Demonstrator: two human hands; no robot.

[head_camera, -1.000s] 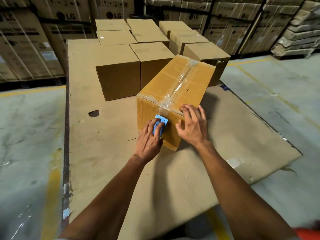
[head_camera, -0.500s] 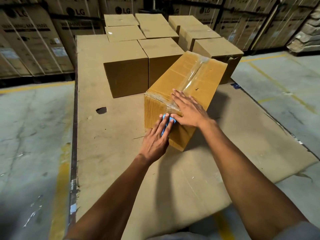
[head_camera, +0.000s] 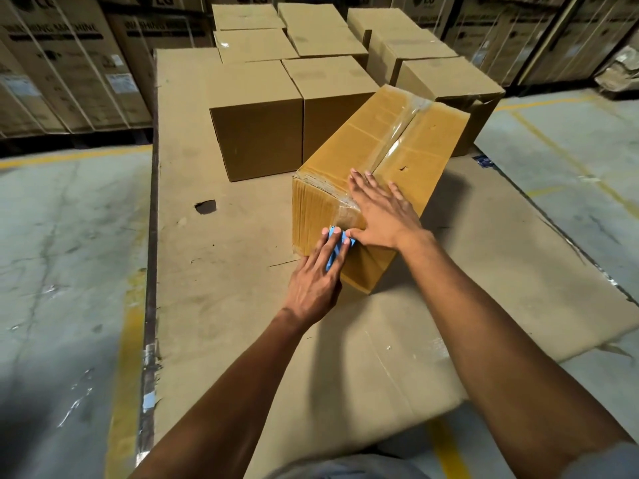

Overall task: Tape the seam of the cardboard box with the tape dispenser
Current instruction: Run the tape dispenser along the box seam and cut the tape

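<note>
A long yellow-brown cardboard box [head_camera: 408, 140] lies on a flat cardboard sheet [head_camera: 214, 271]. Clear tape runs along its top seam and down over the near end. My left hand [head_camera: 316, 278] presses a small blue tape dispenser [head_camera: 334, 250] against the box's near end face; most of the dispenser is hidden under my fingers. My right hand [head_camera: 380, 212] lies flat, fingers spread, on the near top edge of the box over the tape, with its thumb touching the dispenser.
Several closed brown boxes [head_camera: 256, 126] stand in rows behind and left of the taped box. Large strapped LG cartons [head_camera: 69, 63] line the back wall. Grey concrete floor with yellow lines surrounds the sheet, which has a dark hole [head_camera: 205, 206].
My right hand has slid from the box's near corner up onto the top and flattened over the tape. My left hand has stayed on the dispenser at the end face. The camera has moved closer.
</note>
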